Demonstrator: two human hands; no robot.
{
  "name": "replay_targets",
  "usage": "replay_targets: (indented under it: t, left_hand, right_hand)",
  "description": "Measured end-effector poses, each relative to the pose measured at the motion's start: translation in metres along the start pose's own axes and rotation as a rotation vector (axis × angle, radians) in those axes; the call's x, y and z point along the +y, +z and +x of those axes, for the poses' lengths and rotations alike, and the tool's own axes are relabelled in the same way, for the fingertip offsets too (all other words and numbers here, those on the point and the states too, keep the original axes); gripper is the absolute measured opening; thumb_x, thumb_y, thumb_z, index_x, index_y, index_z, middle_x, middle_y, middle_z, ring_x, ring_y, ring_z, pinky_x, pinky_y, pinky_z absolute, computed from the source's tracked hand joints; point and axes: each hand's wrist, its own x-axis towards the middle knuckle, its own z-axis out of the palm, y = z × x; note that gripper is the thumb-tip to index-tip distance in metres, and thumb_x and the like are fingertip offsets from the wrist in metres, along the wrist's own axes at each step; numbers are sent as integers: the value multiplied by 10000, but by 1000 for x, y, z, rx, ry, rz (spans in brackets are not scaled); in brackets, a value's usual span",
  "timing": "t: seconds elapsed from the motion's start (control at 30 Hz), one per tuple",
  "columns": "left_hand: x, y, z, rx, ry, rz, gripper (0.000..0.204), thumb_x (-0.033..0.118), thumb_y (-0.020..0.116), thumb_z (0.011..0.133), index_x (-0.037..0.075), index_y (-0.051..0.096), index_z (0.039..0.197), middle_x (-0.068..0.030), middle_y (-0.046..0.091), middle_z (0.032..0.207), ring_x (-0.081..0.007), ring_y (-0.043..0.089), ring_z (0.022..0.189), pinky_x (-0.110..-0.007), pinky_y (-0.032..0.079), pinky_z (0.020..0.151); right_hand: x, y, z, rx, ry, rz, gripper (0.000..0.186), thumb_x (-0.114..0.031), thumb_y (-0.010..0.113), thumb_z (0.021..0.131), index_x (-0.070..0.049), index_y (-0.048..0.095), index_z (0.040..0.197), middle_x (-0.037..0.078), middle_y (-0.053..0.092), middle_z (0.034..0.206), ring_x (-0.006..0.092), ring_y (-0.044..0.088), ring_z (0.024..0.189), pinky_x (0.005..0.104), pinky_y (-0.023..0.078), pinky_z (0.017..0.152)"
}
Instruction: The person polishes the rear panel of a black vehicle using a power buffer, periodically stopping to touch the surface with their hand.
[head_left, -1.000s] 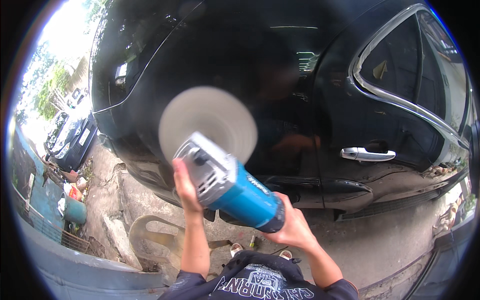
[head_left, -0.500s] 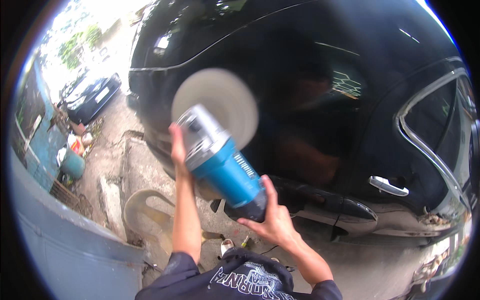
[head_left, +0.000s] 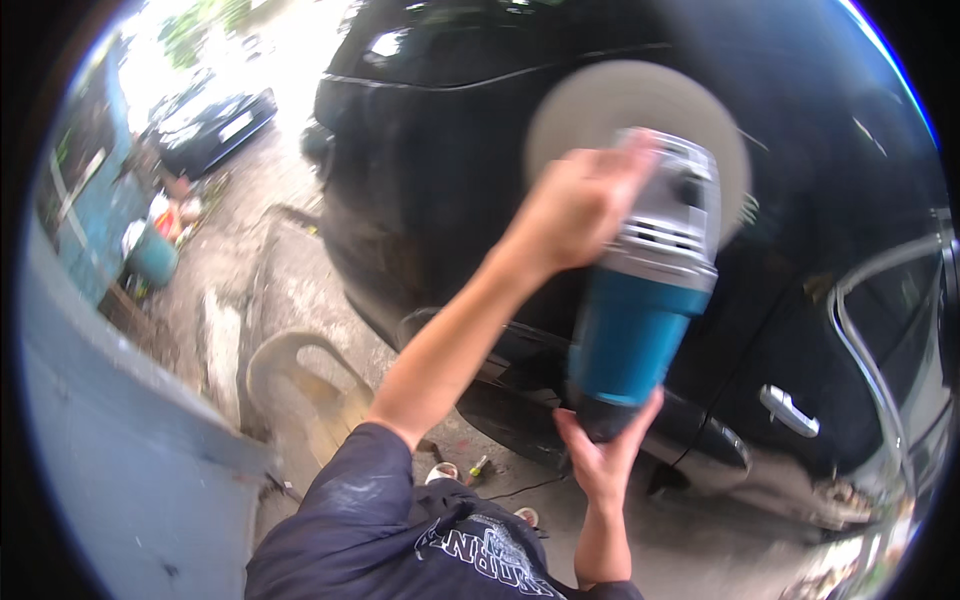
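The person is holding a polisher (head_left: 640, 300) with both hands against the side of a black car (head_left: 450, 170). The left hand (head_left: 575, 205) is gripping the grey head of the polisher, fingers closed around its left side. The right hand (head_left: 605, 450) is cupping the dark rear end of the blue body from below, fingers curled up around it. The round pale pad (head_left: 600, 105) at the polisher's head is pressing flat against the car's dark panel, above the blue body. A chrome door handle (head_left: 790, 410) is sitting on the car to the right of the polisher. Left of the car, by a blue wall (head_left: 80, 200), a teal bucket (head_left: 155, 255) is standing on the ground; what it holds cannot be told. A second dark car (head_left: 210, 115) is parked further off, to the upper left of the black car. A tan curved object (head_left: 290, 375) is lying on the concrete below the car's lower edge.
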Motion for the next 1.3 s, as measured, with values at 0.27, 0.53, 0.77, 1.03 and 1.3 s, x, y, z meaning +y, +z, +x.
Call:
replay_targets:
  t: [0.27, 0.53, 0.77, 1.03, 1.3]
  left_hand:
    - [-65, -122, -103, 208, -741, -538, 507, 369, 383, 1094, -58, 656, 1123, -76, 684, 1035, -147, 621, 962, -291, 483, 876]
    - [-118, -177, -212, 291, -828, -457, 572, 421, 355, 1090, -76, 571, 1274, -152, 626, 1228, -214, 628, 1092, -341, 491, 967]
    - [-14, -71, -158, -178, -561, -66, 570, 447, 351, 1084, -35, 645, 1159, -134, 653, 976, -245, 656, 883, -352, 532, 818]
    - [115, 94, -118, -339, -457, -279, 474, 432, 604, 985, -18, 653, 1127, -176, 733, 888, -256, 735, 803, -358, 549, 705]
    - [109, 92, -158, -264, -536, -222, 536, 415, 423, 1072, -69, 640, 1151, -144, 697, 1054, -191, 647, 972, -318, 496, 880]
  right_hand:
    - [42, 133, 4, -237, -28, 90, 1104, -186, 848, 749, -92, 91, 1546, 261, 630, 1221, 402, 669, 1081, 438, 538, 935]
    - [102, 206, -24, -362, 71, 253, 1053, -115, 792, 668, -179, 212, 1544, 202, 616, 1289, 422, 637, 1134, 440, 510, 981]
    - [131, 132, -47, -70, -36, 397, 1060, -76, 806, 613, -132, 271, 1527, 179, 552, 1382, 325, 580, 1261, 384, 429, 1078]
    - [179, -51, -85, 34, 167, 427, 1116, -104, 867, 584, -105, 258, 1519, 133, 493, 1388, 246, 500, 1285, 406, 406, 1082]
    - [197, -79, -83, -141, 99, 372, 1105, -136, 896, 572, -76, 318, 1512, 138, 471, 1452, 247, 457, 1356, 407, 349, 1144]
